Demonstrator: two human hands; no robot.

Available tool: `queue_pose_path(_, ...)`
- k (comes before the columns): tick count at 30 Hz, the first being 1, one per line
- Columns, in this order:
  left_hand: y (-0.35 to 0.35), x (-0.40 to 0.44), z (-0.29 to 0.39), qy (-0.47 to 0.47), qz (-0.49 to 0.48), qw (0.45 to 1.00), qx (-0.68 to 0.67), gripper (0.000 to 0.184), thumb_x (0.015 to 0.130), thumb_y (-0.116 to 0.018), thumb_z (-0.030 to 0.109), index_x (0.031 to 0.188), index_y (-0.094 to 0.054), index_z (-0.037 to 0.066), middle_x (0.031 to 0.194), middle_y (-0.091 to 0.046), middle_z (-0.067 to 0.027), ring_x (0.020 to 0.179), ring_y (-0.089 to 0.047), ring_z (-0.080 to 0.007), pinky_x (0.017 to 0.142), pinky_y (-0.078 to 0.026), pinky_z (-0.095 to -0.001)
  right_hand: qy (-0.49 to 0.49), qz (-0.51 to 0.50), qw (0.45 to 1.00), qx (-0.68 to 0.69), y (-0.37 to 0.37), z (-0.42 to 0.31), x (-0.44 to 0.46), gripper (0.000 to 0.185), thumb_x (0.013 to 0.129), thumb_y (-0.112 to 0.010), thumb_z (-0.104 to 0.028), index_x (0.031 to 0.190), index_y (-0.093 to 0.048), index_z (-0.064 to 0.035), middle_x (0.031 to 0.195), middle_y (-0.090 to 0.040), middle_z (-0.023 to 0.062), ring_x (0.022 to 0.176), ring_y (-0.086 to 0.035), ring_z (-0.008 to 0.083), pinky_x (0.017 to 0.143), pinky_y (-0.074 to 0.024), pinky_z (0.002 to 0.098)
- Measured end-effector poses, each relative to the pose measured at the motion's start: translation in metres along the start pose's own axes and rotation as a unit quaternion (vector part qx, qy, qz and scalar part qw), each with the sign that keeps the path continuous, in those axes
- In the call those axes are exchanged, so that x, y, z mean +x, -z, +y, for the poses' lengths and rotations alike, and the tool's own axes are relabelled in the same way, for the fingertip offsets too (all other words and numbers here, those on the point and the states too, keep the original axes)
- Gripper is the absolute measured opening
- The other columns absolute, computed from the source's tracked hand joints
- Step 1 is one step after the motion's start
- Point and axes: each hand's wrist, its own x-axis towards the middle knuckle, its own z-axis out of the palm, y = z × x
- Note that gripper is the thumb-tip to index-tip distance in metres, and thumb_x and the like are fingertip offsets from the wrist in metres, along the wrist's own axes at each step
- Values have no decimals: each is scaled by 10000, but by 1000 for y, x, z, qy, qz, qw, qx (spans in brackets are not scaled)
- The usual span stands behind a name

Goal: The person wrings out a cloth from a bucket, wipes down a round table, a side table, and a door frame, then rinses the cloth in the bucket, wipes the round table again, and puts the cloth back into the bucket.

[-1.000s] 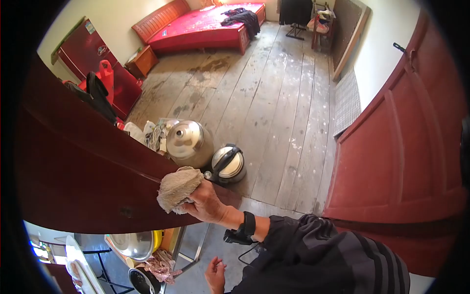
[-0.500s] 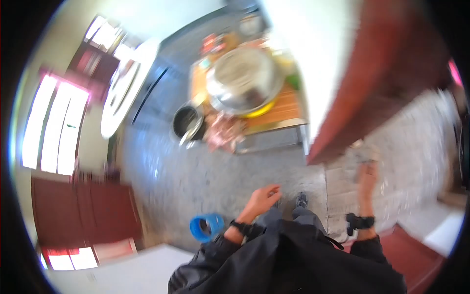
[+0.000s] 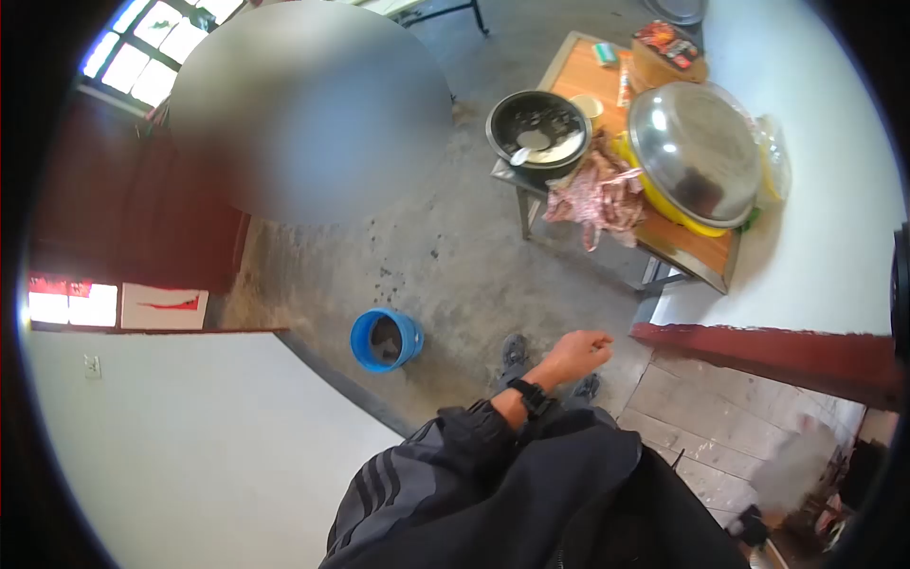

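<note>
My left hand (image 3: 574, 355) hangs over the floor just above my shoes, wrist strap on, fingers curled together with nothing visible in them. At the lower right, my right hand (image 3: 773, 518) is smeared by motion. A pale grey, blurred object (image 3: 799, 465) extends from its fingers; its kind cannot be made out. The blue bucket (image 3: 358, 341), with dark contents, stands on the floor to the left of my left hand. Neither hand touches the table ahead.
A wooden-topped table (image 3: 567, 68) holds a dark pot (image 3: 493, 137) with a ladle, a pink plastic bag (image 3: 597, 197), and a metal basin (image 3: 697, 142) over a yellow one. A red-based wall (image 3: 758, 358) juts in at right. A blurred oval hides the upper left.
The view has swung, bringing the table to the upper right and the bucket farther left. My right hand has dropped toward the lower right corner with the blurred object.
</note>
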Motion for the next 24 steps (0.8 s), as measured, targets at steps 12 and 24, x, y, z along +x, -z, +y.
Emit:
queue_pose_path(12, 81, -14, -15, 16, -168, 927, -335, 557, 992, -563, 338, 1448, -423, 50, 1245, -616, -105, 1009, -618, -157, 850, -521, -317, -125, -275, 842, -446, -200, 156, -77, 444, 958, -582, -242, 1340, -505, -30, 1222, -588, 100, 1113, -575, 188, 948, -485, 352)
queue_pose_path(24, 129, -70, -40, -34, -6, 839, -543, 694, 932, -654, 302, 1479, -299, 65, 1412, -455, -104, 1273, -489, -262, 1060, -408, -465, -143, -418, 756, -483, -246, 302, -86, 407, 963, -594, -351, 1212, -626, -31, 977, -694, 76, 857, -612, 122, 759, -495, 312)
